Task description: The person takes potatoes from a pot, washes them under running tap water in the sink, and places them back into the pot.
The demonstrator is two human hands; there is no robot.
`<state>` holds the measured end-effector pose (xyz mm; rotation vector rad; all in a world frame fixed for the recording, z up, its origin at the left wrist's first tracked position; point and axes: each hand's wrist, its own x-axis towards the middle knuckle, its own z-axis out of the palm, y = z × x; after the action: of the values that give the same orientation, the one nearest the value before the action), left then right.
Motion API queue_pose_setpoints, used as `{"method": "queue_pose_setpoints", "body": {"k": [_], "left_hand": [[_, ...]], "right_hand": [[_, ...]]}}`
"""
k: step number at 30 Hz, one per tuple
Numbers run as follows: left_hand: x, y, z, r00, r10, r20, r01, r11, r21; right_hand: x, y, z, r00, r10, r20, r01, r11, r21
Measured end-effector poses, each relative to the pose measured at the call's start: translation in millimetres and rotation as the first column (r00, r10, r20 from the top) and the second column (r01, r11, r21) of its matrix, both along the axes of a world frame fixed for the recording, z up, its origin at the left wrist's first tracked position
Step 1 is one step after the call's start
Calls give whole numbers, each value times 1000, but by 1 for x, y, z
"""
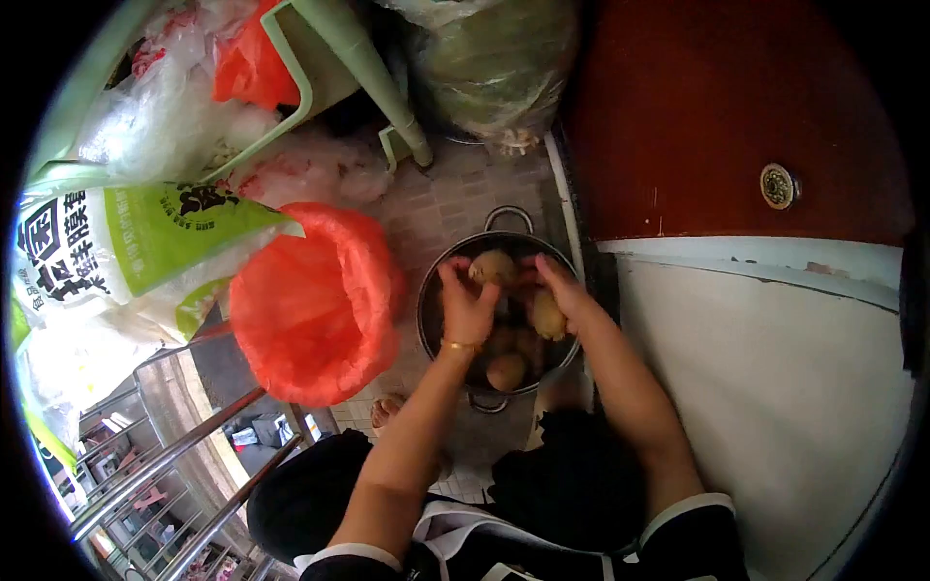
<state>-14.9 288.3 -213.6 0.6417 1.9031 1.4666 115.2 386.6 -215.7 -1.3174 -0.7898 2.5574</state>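
Note:
A dark metal pot (423, 334) with two loop handles stands on the floor in front of me. Several potatoes lie inside it, one of them a brownish potato (506, 372) near the pot's front side. My left hand (469, 304) is closed on a round potato (492, 266) at the far part of the pot, thumb and fingers on its near and left sides. Over the pot's right side, my right hand (565, 292) curls around a yellowish potato (548, 315). Its fingertips point toward the round potato; whether they touch it I cannot tell.
Left of the pot stands a bin lined with a red plastic bag (373, 290). A green-and-white printed bag (155, 242) overhangs it beside metal railings (232, 518). A filled clear bag (499, 73) sits behind the pot; a white panel (756, 378) borders the right.

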Motion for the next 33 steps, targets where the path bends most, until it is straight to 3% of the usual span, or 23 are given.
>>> {"method": "queue_pose_setpoints", "body": {"k": [3,4,5,7,9,11,13,15,16,18,21,22,23,24,25,26,27,28,31,32,33], "left_hand": [[16,-21,-11,990,-38,-133,48,996,70],[17,-22,6,932,-133,-338,139,990,-6],[17,-21,18,931,-137,-337,142,990,-10],[16,-21,33,923,-213,-320,117,948,-294],[9,-15,38,908,-199,-369,87,951,-298],[4,-7,50,964,-144,-223,92,970,-226],[3,-3,39,969,-110,-219,78,986,-149],[6,2,25,976,71,205,-118,967,228],[9,3,24,975,77,210,-126,965,230],[15,3,22,851,87,518,-210,960,184],[19,-7,39,809,47,586,-110,991,73],[20,-12,39,740,-10,673,-109,985,135],[22,-14,34,739,-6,674,-113,985,134],[24,-15,27,831,-63,553,-40,984,172],[24,-16,24,901,-120,418,39,979,199],[20,-17,21,901,-116,419,35,980,195],[10,-18,17,958,-205,202,169,968,183],[4,-18,16,954,-298,-22,298,944,141],[2,-15,16,968,-244,-54,249,958,145],[4,-16,18,968,-244,-49,249,958,144],[4,-17,19,891,-180,417,105,975,197]], "right_hand": [[1,-21,-3,992,115,-48,-116,993,-5],[3,-29,-16,976,205,71,-213,967,139],[-5,-33,-7,942,269,199,-316,911,266],[-8,-42,7,959,250,136,-276,934,227],[-11,-48,7,970,189,155,-236,889,392],[-15,-41,28,974,197,112,-227,869,439],[-16,-41,31,975,210,69,-217,846,487],[-14,-47,13,996,85,-15,-65,859,508],[-12,-47,15,996,92,-10,-74,857,510],[-9,-48,19,1000,15,-9,-9,874,485],[-10,-46,27,996,-27,-90,59,926,372],[-9,-45,28,996,-22,-88,53,927,371],[-9,-44,29,993,-68,-91,87,972,219],[-8,-44,29,990,-116,-86,121,991,60],[-4,-42,26,990,-113,-85,118,991,57],[2,-39,21,978,-89,-188,65,990,-128],[5,-38,18,953,-85,-291,-7,953,-302],[5,-39,21,953,-85,-290,-8,953,-303],[1,-38,30,934,-74,-348,-50,942,-333],[1,-37,31,960,-55,-274,-10,973,-230],[1,-34,32,980,-43,-195,20,993,-119]]}}
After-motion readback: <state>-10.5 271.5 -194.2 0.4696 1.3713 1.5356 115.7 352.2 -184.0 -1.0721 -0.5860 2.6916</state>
